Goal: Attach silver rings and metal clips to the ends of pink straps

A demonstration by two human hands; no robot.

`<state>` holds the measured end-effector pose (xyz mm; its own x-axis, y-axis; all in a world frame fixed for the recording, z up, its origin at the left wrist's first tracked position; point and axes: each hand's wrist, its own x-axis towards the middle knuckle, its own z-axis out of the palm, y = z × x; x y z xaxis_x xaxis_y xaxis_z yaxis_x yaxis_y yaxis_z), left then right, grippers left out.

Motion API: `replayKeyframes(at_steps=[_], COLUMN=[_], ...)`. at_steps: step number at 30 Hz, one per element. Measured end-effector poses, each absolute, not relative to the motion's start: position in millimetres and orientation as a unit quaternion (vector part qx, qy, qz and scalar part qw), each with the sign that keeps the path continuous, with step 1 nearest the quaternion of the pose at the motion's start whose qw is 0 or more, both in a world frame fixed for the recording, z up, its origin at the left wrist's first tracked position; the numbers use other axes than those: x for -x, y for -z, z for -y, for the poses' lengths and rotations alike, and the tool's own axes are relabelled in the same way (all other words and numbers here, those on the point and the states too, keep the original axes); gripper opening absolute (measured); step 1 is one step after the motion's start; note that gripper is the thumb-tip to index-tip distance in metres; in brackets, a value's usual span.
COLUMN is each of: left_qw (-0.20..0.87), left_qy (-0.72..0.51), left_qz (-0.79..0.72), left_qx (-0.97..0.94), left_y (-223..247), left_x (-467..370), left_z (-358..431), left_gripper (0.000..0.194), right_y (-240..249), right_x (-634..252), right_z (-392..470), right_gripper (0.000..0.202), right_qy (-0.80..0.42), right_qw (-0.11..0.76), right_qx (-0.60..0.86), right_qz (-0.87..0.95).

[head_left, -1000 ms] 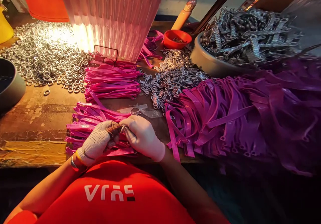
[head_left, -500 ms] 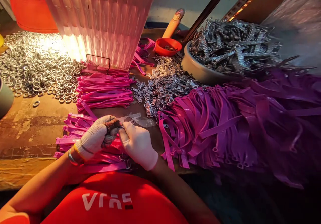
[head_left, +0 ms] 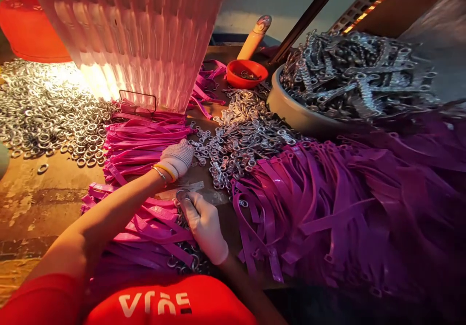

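My left hand (head_left: 178,159), in a knitted white glove, is at the right end of the stacked pink straps (head_left: 145,143), beside a heap of small metal clasps (head_left: 243,138). Its fingertips are hidden behind the back of the hand. My right hand (head_left: 204,220), in a thin white glove, is closed on a small dark metal piece (head_left: 182,196) whose kind I cannot make out. Beneath and beside it lie more pink straps (head_left: 153,218) with metal rings (head_left: 194,262) near their ends.
Loose metal rings (head_left: 54,106) cover the left of the table. A corrugated sheet (head_left: 141,33) stands behind the straps. A red bowl (head_left: 246,75) sits at the back. At right, a basin (head_left: 291,104) overflows with metal parts, above a large pile of purple straps (head_left: 313,208).
My hands were together over the near straps and have parted. The left has moved forward to the clasps; the right stays near, slightly lower. The camera view has shifted a little.
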<state>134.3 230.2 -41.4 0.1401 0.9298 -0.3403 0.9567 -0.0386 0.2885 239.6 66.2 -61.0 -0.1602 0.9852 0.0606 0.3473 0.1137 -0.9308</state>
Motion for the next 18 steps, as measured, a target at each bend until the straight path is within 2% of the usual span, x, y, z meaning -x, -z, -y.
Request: replayKeyframes(at_steps=[4, 9, 12, 14, 16, 18], left_qw=[0.216, 0.189, 0.203, 0.344, 0.508, 0.601], left_qy=[-0.007, -0.067, -0.13, -0.236, -0.273, -0.306], left_qz=[-0.675, -0.642, -0.608, -0.558, -0.536, -0.53], left_qx=[-0.705, -0.74, -0.757, -0.718, -0.617, -0.515], left_y=[41.7, 27.3, 11.8, 2.1, -4.1, -5.6], left_x=[-139.6, -123.7, -93.5, -69.3, -48.5, -35.8], left_z=[-213.1, -190.5, -160.7, -131.2, -97.5, -65.4], left_gripper=[0.038, 0.034, 0.019, 0.015, 0.027, 0.034], right_y=[67.7, 60.4, 50.6, 44.0, 38.1, 32.8], right_x=[-238.0, -240.3, -242.6, -241.4, -236.7, -229.4], right_z=[-65.6, -62.1, -61.0, -60.2, -58.4, -54.9], right_gripper=[0.03, 0.03, 0.03, 0.029, 0.027, 0.025], right_qy=[-0.433, -0.373, -0.321, -0.303, -0.285, -0.245], right_qw=[0.375, 0.42, 0.429, 0.431, 0.425, 0.398], right_qx=[0.521, 0.53, 0.536, 0.512, 0.47, 0.447], right_qz=[0.633, 0.635, 0.652, 0.678, 0.719, 0.763])
